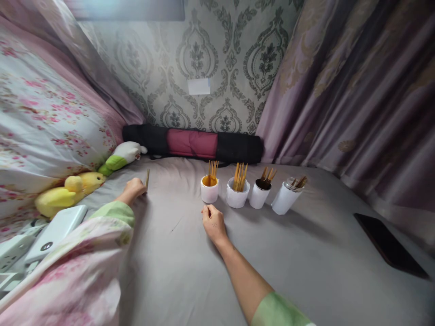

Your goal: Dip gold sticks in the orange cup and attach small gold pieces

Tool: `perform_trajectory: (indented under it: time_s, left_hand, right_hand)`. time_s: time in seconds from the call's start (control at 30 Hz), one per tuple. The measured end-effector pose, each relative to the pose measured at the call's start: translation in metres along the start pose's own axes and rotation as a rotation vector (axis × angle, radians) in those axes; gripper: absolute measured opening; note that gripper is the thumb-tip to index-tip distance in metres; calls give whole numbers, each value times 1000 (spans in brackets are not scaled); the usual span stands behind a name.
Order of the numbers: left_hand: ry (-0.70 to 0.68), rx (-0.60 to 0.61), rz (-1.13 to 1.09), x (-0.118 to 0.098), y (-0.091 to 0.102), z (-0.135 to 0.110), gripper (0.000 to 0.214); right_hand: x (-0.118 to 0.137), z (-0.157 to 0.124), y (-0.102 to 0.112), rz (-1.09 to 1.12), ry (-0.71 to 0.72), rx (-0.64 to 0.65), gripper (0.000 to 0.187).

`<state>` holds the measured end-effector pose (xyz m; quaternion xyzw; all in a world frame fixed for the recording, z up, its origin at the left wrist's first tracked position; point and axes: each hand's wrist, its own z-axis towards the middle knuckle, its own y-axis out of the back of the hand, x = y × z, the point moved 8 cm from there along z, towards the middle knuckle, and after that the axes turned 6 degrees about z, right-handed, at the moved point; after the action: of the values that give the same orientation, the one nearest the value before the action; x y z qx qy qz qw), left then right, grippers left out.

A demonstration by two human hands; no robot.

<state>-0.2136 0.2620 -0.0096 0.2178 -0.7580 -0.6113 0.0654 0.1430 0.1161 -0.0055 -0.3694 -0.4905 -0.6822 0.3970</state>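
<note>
Four cups (247, 192): upright on bed (306, 253), sticks inside
Left hand (134, 189): pinching one stick (147, 179)
Right hand (213, 222): loosely curled, empty, near first cup (210, 189)

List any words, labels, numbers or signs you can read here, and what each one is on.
None can be read.
Power bank: a small dark round mark with pale characters, too blurred to read.
White plate on the wall: blank.
Four white cups holding sticks: no print visible.
Dark phone: screen off, nothing showing.
</note>
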Motion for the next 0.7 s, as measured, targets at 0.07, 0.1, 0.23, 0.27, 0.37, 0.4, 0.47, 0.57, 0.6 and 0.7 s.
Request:
perform_trajectory:
  time_s: [0.07,0.1,0.23,0.27,0.37,0.4,0.47,0.57,0.6,0.7]
  left_hand:
    - [-11,2,-2,-1,1,-1,82]
    - [-17,7,-9,-2,1,-2,82]
    - [-25,25,-23,-3,1,-4,84]
    - [-26,30,-21,-3,1,-4,84]
    - [-24,32,-10,-2,2,-4,83]
    - [-25,28,0,-2,2,-4,82]
    - [-25,18,30,-1,4,-4,80]
    - [-30,22,48,-1,5,-4,76]
    - [-32,31,46,-1,5,-5,74]
    - [-22,60,36,-2,7,-8,69]
  right_hand:
    - [0,0,0,0,8,-4,33]
    - [0,0,0,0,10,-7,33]
    - [0,0,0,5,14,-10,33]
    - [0,0,0,5,14,-10,33]
    - [-1,0,0,-2,7,-9,33]
    - [-1,0,0,-4,6,-9,33]
    - [-1,0,0,-4,10,-8,33]
    - [-1,0,0,-3,14,-7,32]
    - [-1,0,0,-5,12,-8,32]
    - [-1,0,-1,-5,9,-6,32]
